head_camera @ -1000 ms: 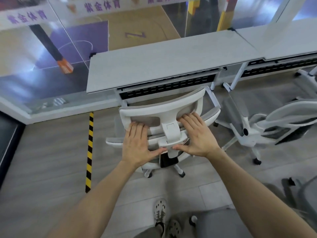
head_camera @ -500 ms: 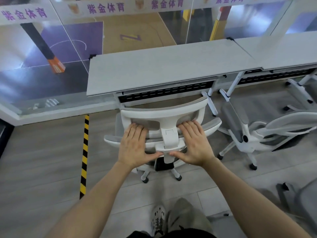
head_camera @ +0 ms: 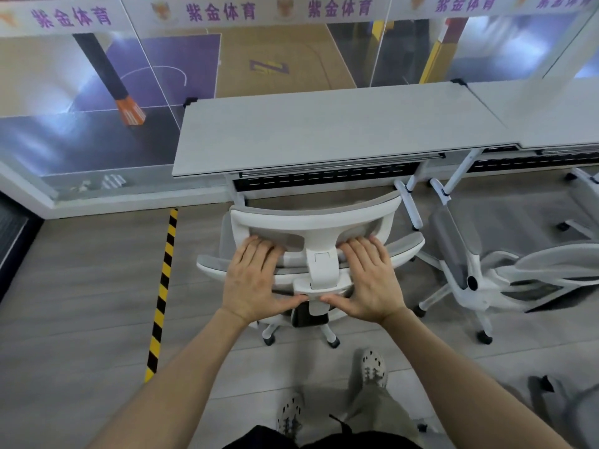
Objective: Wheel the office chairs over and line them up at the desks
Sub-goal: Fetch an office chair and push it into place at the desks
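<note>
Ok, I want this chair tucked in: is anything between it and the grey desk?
Nothing visible does. The left hand and right hand press flat on the white-framed grey mesh chair, close before the grey desk. The desk's white leg and a tipped second chair lie to its right, off the path.

My left hand and right hand cover the lower backrest of the chair. The backrest hides most of its seat, and only two casters of the base show. The second chair and second desk are cut off at the right edge. The grey object at bottom right is too blurred for me to identify.
</note>
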Demonstrator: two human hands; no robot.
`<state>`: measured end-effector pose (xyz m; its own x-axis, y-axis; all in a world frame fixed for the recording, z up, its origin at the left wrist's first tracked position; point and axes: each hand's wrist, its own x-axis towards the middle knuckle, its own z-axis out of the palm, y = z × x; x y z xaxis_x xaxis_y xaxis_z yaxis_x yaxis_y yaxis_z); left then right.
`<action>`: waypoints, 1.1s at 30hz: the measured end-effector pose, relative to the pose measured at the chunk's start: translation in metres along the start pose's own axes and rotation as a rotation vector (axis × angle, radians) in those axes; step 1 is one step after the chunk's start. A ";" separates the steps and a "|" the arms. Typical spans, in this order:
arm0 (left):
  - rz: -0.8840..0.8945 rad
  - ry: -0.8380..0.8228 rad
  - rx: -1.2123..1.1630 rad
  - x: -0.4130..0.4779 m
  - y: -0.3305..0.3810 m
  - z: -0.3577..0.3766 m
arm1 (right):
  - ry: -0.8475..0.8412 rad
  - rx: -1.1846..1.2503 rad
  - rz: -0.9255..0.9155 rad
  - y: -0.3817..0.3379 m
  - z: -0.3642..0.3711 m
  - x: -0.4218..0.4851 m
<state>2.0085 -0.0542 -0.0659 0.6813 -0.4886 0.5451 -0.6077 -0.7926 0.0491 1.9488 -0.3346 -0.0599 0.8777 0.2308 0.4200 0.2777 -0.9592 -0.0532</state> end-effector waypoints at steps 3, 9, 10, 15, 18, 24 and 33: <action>-0.039 -0.031 -0.005 0.007 0.005 0.004 | -0.012 0.027 -0.013 0.012 0.003 0.006; -0.089 -0.088 0.027 0.024 0.022 0.014 | -0.014 0.110 -0.084 0.050 0.007 0.020; -0.101 -0.092 0.037 0.026 0.028 0.015 | -0.035 0.119 -0.103 0.058 0.007 0.022; -0.136 -0.081 0.038 0.041 0.056 0.023 | -0.072 0.159 -0.157 0.097 0.005 0.029; -0.158 -0.085 0.024 0.049 0.072 0.029 | -0.081 0.171 -0.146 0.113 0.004 0.024; -0.137 -0.138 0.017 0.063 0.078 0.034 | -0.109 0.130 -0.087 0.122 -0.004 0.018; -0.129 -0.139 -0.014 0.059 0.073 0.036 | -0.076 0.110 -0.068 0.114 -0.010 0.014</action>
<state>2.0189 -0.1544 -0.0598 0.8032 -0.4297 0.4126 -0.5165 -0.8474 0.1228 1.9890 -0.4425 -0.0514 0.8813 0.3103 0.3563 0.3750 -0.9181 -0.1280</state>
